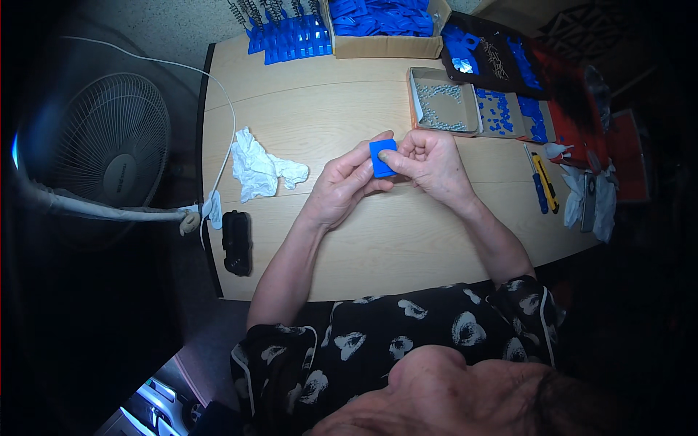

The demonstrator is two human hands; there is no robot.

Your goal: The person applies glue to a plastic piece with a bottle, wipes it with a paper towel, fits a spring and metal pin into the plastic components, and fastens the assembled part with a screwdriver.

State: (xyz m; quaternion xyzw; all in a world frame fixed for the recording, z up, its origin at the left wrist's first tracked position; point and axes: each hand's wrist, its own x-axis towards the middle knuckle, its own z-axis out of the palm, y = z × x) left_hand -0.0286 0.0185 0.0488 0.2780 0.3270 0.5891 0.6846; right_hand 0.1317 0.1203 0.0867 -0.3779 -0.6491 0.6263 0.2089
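A small blue plastic piece [381, 157] is held up over the middle of the wooden table [407, 240]. My left hand [342, 185] grips it from the left and below. My right hand [430, 163] pinches its right side with thumb and fingertips. Both hands touch each other around the piece. Whatever lies behind the piece is hidden by my fingers.
A shallow tray [443, 109] of small metal bits and more blue parts [509, 112] sit at the back right. A cardboard box [385, 29] of blue pieces and a row of blue parts [291, 36] stand at the back. Crumpled white tissue [258, 171], a black device [236, 242], a utility knife [544, 182] and a fan [109, 145] lie around.
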